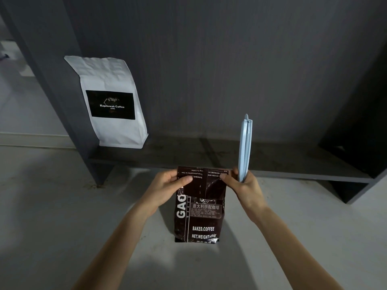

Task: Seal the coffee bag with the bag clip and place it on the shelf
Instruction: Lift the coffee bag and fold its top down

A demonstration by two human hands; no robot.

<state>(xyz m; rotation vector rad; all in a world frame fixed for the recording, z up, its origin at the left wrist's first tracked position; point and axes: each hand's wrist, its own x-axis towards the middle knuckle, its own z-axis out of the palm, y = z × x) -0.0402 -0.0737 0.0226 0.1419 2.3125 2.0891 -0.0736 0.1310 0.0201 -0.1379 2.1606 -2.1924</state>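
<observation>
Upright between both hands (167, 185), coffee bag (199, 214), top folded over.

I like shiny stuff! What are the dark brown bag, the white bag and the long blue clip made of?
The dark brown coffee bag looks like glossy plastic or foil film: light glints off its creases. The white coffee bag on the shelf seems matte paper, softly wrinkled with no shine, though it may be lined. The long pale blue bag clip looks like smooth, stiff plastic, straight and evenly coloured.

Glossy dark foil coffee bag (199, 214), matt pale-blue plastic bag clip (245, 147), creased matt white paper bag (111, 97), matt grey shelf (209, 160).
</observation>
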